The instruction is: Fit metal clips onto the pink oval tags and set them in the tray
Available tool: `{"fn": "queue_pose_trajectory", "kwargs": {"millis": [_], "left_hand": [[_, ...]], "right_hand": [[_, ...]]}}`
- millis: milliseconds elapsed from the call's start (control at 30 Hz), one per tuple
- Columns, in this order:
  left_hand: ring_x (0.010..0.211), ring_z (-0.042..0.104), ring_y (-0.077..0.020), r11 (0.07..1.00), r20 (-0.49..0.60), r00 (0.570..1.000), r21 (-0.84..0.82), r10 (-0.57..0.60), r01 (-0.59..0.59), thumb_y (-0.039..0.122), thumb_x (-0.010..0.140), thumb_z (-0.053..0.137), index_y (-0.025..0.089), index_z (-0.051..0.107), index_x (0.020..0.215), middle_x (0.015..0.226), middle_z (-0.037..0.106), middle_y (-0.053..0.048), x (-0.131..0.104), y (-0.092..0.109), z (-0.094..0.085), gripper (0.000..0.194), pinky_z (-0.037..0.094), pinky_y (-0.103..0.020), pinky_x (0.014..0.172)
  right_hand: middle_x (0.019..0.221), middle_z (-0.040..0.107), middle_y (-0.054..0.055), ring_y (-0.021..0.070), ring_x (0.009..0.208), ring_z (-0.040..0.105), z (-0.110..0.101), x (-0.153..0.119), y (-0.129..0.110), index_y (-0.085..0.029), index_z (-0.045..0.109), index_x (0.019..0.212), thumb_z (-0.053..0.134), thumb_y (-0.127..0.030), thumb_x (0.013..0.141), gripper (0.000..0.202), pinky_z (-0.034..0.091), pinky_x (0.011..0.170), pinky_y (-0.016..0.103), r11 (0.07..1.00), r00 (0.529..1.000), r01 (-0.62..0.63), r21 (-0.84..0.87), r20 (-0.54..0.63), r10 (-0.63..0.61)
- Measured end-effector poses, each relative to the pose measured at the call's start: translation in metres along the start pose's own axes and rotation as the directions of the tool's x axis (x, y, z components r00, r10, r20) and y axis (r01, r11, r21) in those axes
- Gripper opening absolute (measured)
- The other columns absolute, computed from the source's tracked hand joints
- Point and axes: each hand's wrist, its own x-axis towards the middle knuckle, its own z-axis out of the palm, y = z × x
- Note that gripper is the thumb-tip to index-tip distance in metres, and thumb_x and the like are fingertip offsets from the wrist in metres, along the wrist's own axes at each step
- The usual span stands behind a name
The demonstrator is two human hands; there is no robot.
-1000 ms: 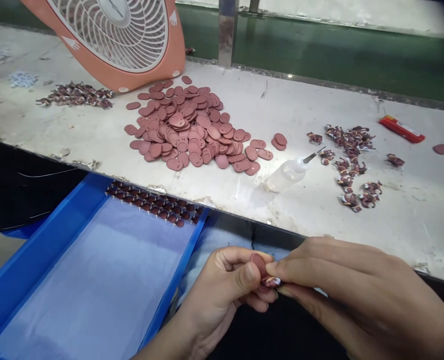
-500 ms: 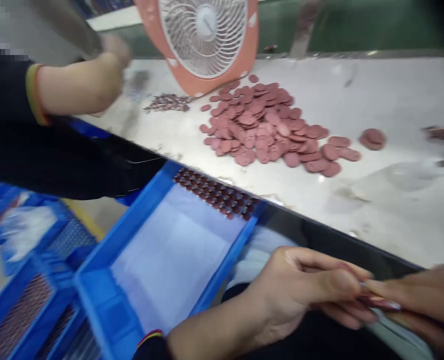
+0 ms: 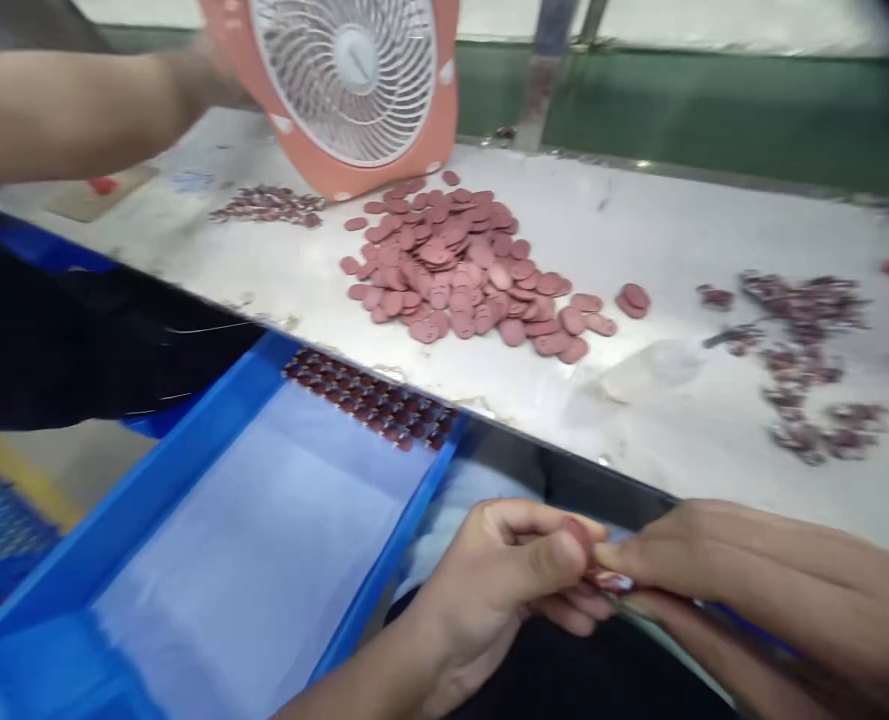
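Note:
My left hand pinches a reddish-brown oval disc between thumb and fingers, above my lap. My right hand meets it from the right, its fingertips closed around a small shiny metal-and-brown piece that touches the disc. The right fingers hide much of that piece, so its kind is unclear. Beyond my hands, a heap of the same oval discs lies on the white worktable. To its right are loose clusters of small brown-and-metal parts.
Left of my hands, a blue tray lined with pale sheet holds rows of brown pieces along its far end. An orange fan stands behind the heap. A co-worker's arm reaches in at upper left. A clear plastic bag lies nearer.
The view has swung to the right, so things appear farther left and more parts show at right. My hands stay together on the pieces. The co-worker's arm has reached behind the fan.

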Motion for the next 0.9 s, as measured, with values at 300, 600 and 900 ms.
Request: {"fn": "queue_pose_trajectory", "kwargs": {"millis": [300, 600, 900], "left_hand": [[0.050, 0.061, -0.0058, 1.000, 0.035, 0.999, 0.027, -0.003, 0.003, 0.045, 0.063, 0.089, 0.014, 0.078, 0.075, 0.064, 0.070, -0.001, 0.003, 0.002, 0.000, 0.035, 0.050, -0.013, 0.051], [0.053, 0.061, -0.0066, 0.999, 0.159, 0.986, 0.012, -0.048, 0.047, 0.049, 0.065, 0.087, 0.016, 0.079, 0.081, 0.068, 0.069, -0.001, 0.008, 0.004, -0.005, 0.037, 0.053, -0.013, 0.047], [0.055, 0.060, -0.0066, 0.997, 0.207, 0.976, 0.056, -0.067, 0.056, 0.055, 0.067, 0.083, 0.015, 0.080, 0.084, 0.068, 0.066, -0.002, 0.012, 0.008, -0.007, 0.044, 0.053, -0.011, 0.046]], "right_hand": [[0.079, 0.070, -0.003, 0.0057, 0.066, 0.065, -0.016, 0.019, -0.006, -0.018, 0.067, 0.092, 0.057, -0.011, 0.096, 0.013, 0.051, 0.067, 0.009, 0.983, 0.994, -0.095, 0.155, 0.060, 0.087], [0.094, 0.072, 0.000, 0.0089, 0.082, 0.069, -0.024, 0.012, -0.005, -0.021, 0.063, 0.120, 0.063, -0.030, 0.097, 0.025, 0.055, 0.076, 0.012, 0.988, 0.994, -0.111, 0.104, 0.022, 0.109], [0.089, 0.068, -0.003, 0.0065, 0.078, 0.065, -0.008, 0.008, 0.003, -0.025, 0.066, 0.114, 0.063, -0.011, 0.095, 0.023, 0.053, 0.068, 0.015, 0.910, 0.973, -0.227, 0.347, 0.117, 0.198]]}}
